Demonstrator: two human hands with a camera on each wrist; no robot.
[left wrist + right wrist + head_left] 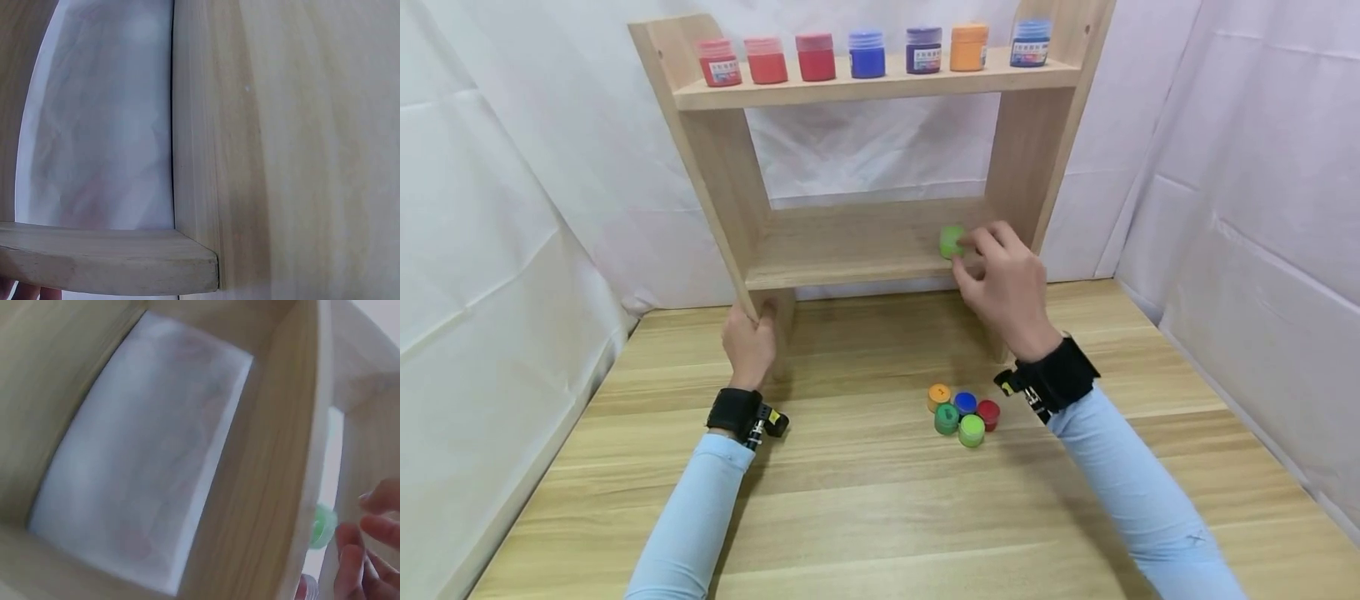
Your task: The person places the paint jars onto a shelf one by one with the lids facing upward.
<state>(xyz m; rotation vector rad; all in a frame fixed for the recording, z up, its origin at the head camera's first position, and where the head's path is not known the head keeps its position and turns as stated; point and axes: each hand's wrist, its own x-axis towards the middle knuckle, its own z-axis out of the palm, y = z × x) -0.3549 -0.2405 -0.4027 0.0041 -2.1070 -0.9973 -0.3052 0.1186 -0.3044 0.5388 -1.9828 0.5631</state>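
My left hand grips the lower front edge of the wooden shelf's left side panel; a few fingertips show at the wood's edge in the left wrist view. On the lower board, toward its right end, a light green paint jar stands upright. My right hand is at the jar's right side, thumb and fingers parted, fingertips close against it. In the right wrist view the green jar sits beside the fingertips, not between them. Part of a clear-capped object shows below it.
Along the upper board stand several jars, among them a red jar, a blue jar and an orange jar. Several small jars, including a dark green jar, cluster on the table before the shelf. White cloth surrounds the table.
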